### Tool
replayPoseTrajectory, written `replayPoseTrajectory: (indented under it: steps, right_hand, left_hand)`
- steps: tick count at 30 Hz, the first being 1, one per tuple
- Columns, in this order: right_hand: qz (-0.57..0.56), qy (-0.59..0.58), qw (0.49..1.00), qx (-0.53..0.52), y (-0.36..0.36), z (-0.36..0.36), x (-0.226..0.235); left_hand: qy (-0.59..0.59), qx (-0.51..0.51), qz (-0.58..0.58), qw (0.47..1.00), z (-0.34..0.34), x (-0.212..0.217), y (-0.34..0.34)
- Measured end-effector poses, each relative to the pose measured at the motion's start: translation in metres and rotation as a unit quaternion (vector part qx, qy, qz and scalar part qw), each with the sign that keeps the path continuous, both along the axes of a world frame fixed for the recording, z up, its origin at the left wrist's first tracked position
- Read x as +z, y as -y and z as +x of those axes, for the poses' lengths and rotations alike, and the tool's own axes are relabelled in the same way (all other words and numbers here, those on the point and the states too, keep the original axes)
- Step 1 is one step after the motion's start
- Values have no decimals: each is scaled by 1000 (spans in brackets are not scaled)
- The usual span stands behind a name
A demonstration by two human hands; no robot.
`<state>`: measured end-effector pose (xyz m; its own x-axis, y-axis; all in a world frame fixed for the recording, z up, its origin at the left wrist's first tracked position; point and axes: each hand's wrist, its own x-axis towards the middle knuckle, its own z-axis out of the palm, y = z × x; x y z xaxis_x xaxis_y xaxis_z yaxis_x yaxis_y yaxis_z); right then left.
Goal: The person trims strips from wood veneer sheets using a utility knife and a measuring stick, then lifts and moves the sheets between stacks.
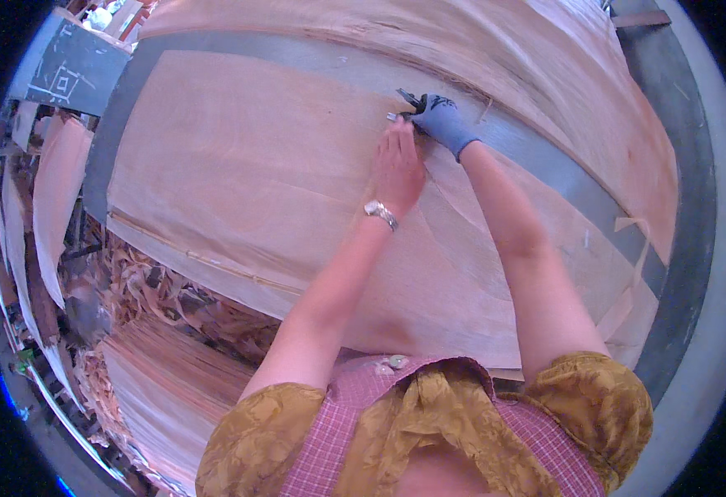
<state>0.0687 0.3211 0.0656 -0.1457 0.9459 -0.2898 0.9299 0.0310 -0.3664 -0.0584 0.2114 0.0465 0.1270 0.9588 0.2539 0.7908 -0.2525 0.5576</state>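
A broad, thin sheet of wood veneer lies on the grey metal tabletop in front of me. My right hand, in a blue glove, is closed around a small dark tool near the sheet's far edge. The fingers cover much of the tool, so its exact kind is hidden; a bit of bright metal shows at its tip. Beside it, my bare left hand, with a watch on the wrist, rests on the veneer with fingers stretched out, their tips right by the tool.
Beyond the metal strip spreads a large stack of veneer. A thin stick lies along the sheet's near left edge. Lower left are curled veneer scraps and another veneer stack. A narrow torn strip sticks up at the right.
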Motion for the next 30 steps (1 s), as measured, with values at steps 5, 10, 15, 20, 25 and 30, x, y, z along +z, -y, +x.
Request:
replayPoseTrajectory:
  steps: [5, 10, 15, 20, 25, 30]
  right_hand:
    - [-26, -51, 998, -40, 5, 20, -13]
    - [-128, -255, 951, -116, 24, 22, 0]
    - [-12, -321, 913, -253, 51, 28, -46]
    - [-48, -441, 835, -327, 120, 42, 12]
    - [-71, -483, 773, -406, 210, 84, 28]
    - [-32, -440, 767, -465, 240, 71, 7]
  left_hand:
    - [-91, 28, 58, 994, -2, -18, -16]
    - [-131, -13, 57, 990, -16, -10, -15]
    - [-152, -33, 60, 986, -8, -11, -21]
    - [-135, -29, 17, 990, -13, -15, -23]
    - [-58, -51, -24, 997, -23, 5, -31]
    - [-64, -301, 109, 945, 22, -10, 39]
